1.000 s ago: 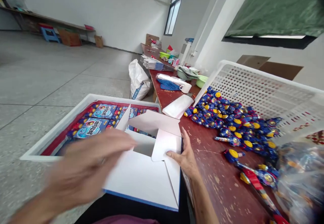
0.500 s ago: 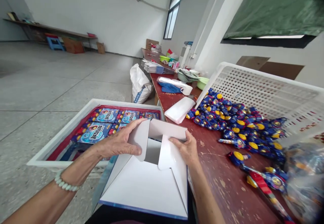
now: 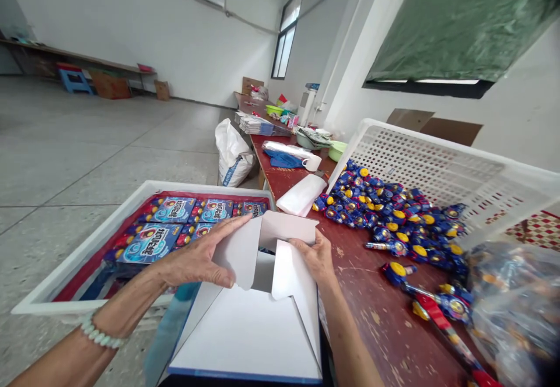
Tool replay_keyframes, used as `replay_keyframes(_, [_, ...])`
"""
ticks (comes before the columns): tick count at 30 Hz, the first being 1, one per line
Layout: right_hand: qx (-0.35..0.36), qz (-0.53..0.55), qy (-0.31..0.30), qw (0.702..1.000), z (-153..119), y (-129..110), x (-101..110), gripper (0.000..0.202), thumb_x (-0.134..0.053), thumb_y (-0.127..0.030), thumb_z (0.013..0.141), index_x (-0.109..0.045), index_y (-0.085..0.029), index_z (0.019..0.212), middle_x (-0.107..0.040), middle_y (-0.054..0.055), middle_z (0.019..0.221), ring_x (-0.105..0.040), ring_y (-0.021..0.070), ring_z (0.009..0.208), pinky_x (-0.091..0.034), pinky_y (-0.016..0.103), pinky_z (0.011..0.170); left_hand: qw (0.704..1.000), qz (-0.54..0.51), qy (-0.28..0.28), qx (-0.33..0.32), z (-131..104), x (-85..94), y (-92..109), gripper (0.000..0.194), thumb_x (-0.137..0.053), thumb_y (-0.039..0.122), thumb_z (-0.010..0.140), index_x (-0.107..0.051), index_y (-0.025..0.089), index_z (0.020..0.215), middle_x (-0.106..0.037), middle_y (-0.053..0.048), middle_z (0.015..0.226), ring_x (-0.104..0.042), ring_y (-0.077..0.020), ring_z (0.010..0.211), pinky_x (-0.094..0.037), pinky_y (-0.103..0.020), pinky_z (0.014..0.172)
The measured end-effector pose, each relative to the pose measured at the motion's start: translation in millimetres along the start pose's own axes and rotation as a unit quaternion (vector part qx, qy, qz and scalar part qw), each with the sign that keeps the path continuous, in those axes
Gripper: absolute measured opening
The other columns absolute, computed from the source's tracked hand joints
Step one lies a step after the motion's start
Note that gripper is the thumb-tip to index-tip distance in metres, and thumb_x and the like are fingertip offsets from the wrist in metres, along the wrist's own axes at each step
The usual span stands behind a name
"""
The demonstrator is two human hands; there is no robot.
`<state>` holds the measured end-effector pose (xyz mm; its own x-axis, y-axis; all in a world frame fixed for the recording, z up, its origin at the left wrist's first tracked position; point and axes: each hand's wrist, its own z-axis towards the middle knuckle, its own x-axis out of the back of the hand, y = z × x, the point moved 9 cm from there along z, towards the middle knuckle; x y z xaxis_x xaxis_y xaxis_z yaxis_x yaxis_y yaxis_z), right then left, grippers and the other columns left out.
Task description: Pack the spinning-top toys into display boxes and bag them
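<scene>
Your left hand (image 3: 200,257) and right hand (image 3: 317,256) grip a white-lined box (image 3: 250,336), fingers around its part-folded left flap (image 3: 240,252) and right flap (image 3: 292,271), which don't meet yet.

I wear a bracelet of round, pale green, polished-looking beads (image 3: 100,337) on my left wrist (image 3: 114,320); forearms (image 3: 350,334) bare, black cloth (image 3: 329,355) at lap.

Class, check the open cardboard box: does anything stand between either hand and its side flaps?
Nothing visible does. The left hand already holds the left flap of the box, and the right hand holds the right flap. The white tray lies off to the left, not between hands and flaps.
</scene>
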<state>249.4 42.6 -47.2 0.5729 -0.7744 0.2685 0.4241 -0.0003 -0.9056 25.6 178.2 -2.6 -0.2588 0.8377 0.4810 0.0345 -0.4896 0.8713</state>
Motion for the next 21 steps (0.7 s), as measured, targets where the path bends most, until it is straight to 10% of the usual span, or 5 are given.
replay_keyframes(4, [0.030,-0.037,0.016,0.999,-2.3,-8.1,1.6,0.037,-0.075,-0.042,0.072,-0.066,-0.015,0.096,-0.071,0.006,0.087,-0.063,0.0218,0.077,-0.048,0.030,0.069,0.999,-0.040,0.011,-0.015,3.0,-7.0,-3.1,0.089,-0.069,0.043,0.073,-0.024,0.032,0.149,-0.016,-0.002,0.160,-0.011,-0.0307,0.146,-0.008,-0.051,0.118])
replay_keyframes(9, [0.088,-0.047,-0.009,0.995,-8.7,-25.5,-8.2,0.023,-0.064,-0.039,0.084,-0.066,-0.018,0.091,-0.066,0.004,0.088,-0.061,0.0203,0.082,-0.047,0.029,0.071,0.981,0.102,0.167,0.006,10.3,-1.0,-15.1,0.091,-0.061,0.016,0.069,-0.018,0.017,0.149,-0.022,-0.015,0.156,-0.016,-0.0309,0.144,-0.011,-0.052,0.118])
replay_keyframes(16, [0.138,-0.073,-0.047,0.987,-25.5,-40.4,-6.8,0.016,-0.054,-0.032,0.089,-0.066,-0.021,0.092,-0.061,0.007,0.106,-0.057,0.0220,0.100,-0.045,0.034,0.089,0.975,-0.056,0.199,0.082,3.9,9.2,-41.1,0.056,-0.062,0.034,0.075,-0.046,0.020,0.127,-0.057,-0.008,0.122,-0.056,-0.0290,0.109,-0.047,-0.044,0.094])
replay_keyframes(21, [0.086,-0.096,-0.063,0.990,-24.1,-15.9,-3.2,0.050,-0.065,-0.032,0.079,-0.052,-0.024,0.126,-0.061,0.006,0.117,-0.059,0.0234,0.104,-0.048,0.037,0.089,0.976,-0.049,0.202,0.061,6.7,5.8,-30.1,0.056,-0.056,0.026,0.076,-0.043,0.021,0.130,-0.053,-0.008,0.130,-0.055,-0.0267,0.111,-0.045,-0.040,0.096])
